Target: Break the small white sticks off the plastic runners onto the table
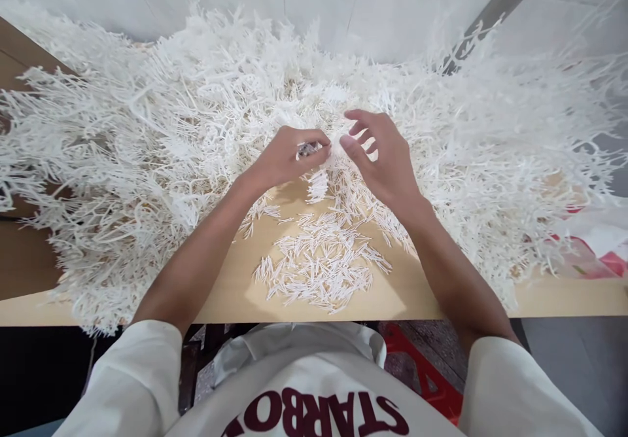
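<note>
My left hand (292, 154) is closed in a pinch over the middle of the table. A white comb-like plastic sprig (318, 185) hangs just below its fingertips and seems to be in that pinch, though the grip point is too small to make out fully. Close by on the right, my right hand (385, 152) has its thumb and fingers apart and slightly curled, with nothing visible between them. Under both hands lies a loose pile of short thin white sticks (318, 260) on the tabletop.
Large tangled heaps of white branching plastic (147, 129) spread left, behind and right of the hands. The wooden table (412, 286) has its front edge near my body. A pink and white plastic bag (583, 254) lies at the right. Beneath is a red stool (422, 371).
</note>
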A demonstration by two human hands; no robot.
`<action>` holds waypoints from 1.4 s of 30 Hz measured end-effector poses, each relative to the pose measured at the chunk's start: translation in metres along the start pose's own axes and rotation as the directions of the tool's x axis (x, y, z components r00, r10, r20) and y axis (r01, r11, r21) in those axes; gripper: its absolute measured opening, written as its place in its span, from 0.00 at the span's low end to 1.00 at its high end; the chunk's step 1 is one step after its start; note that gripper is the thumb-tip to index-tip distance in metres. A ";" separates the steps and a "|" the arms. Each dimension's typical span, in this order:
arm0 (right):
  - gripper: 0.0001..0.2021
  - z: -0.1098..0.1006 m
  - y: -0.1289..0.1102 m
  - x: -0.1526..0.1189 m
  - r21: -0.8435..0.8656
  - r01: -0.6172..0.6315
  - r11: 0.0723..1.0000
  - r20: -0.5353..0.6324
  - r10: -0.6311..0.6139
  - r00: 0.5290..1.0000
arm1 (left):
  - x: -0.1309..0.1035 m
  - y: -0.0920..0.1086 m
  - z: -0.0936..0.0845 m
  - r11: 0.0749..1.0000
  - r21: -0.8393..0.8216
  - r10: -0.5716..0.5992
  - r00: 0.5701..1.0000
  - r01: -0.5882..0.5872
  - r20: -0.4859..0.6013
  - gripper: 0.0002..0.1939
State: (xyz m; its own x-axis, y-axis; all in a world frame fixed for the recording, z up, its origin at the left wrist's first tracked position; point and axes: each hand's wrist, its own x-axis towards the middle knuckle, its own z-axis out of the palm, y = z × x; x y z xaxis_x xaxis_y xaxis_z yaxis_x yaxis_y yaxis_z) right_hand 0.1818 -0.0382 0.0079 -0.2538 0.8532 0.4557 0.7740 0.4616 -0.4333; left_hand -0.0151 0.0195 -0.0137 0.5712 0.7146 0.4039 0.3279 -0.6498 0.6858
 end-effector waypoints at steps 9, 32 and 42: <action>0.16 -0.007 0.008 0.004 -0.213 0.175 0.961 0.366 -0.088 0.927 | -0.001 0.019 0.014 0.985 0.175 -0.022 0.986 -0.008 0.167 0.11; 0.18 -0.012 0.013 0.005 -0.070 0.070 0.995 0.449 -0.031 0.893 | -0.002 0.014 0.020 0.979 0.188 0.044 0.984 -0.077 0.172 0.11; 0.10 -0.020 -0.003 -0.002 -0.061 0.107 0.992 0.120 -0.099 0.988 | -0.001 -0.014 0.004 0.979 -0.091 -0.191 0.973 0.180 -0.128 0.14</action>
State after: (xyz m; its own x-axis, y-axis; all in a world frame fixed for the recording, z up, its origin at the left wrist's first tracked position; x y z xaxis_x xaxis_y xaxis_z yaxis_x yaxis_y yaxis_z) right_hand 0.1918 -0.0463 0.0235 -0.3966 0.8264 0.3997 0.7765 0.5343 -0.3342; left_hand -0.0175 0.0270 -0.0257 0.3969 0.8526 0.3398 0.3558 -0.4842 0.7994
